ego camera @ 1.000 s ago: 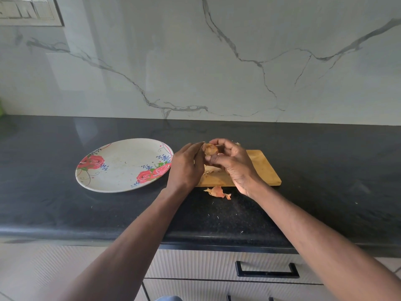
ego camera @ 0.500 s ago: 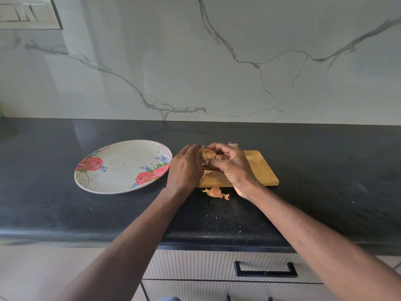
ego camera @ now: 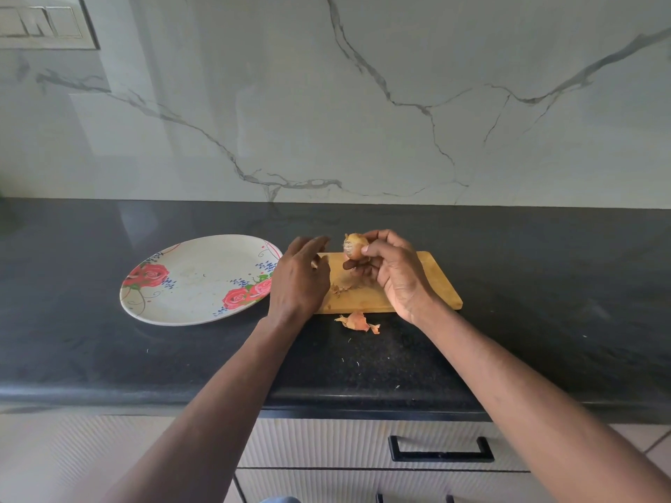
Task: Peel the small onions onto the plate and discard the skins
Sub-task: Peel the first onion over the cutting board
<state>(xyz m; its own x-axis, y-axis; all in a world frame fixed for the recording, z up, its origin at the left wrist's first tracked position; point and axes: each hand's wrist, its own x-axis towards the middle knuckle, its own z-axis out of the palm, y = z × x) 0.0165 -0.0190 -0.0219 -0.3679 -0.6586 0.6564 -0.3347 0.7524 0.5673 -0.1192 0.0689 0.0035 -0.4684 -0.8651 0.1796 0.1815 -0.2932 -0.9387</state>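
Fingers (ego camera: 374,248) of the right hand (ego camera: 399,277) curl around a small onion (ego camera: 355,245), pinching it above the wooden cutting board (ego camera: 435,285), probably so falling scraps land on the wood. The left hand (ego camera: 299,281) hovers just beside it with fingers loosely spread; whether it holds a scrap of skin I cannot tell. Small skin flakes (ego camera: 339,287) lie on the board, and a larger skin piece (ego camera: 357,321) sits on the dark counter (ego camera: 544,285) at its near edge. The flowered plate (ego camera: 174,306), left of the board, holds no onions yet.
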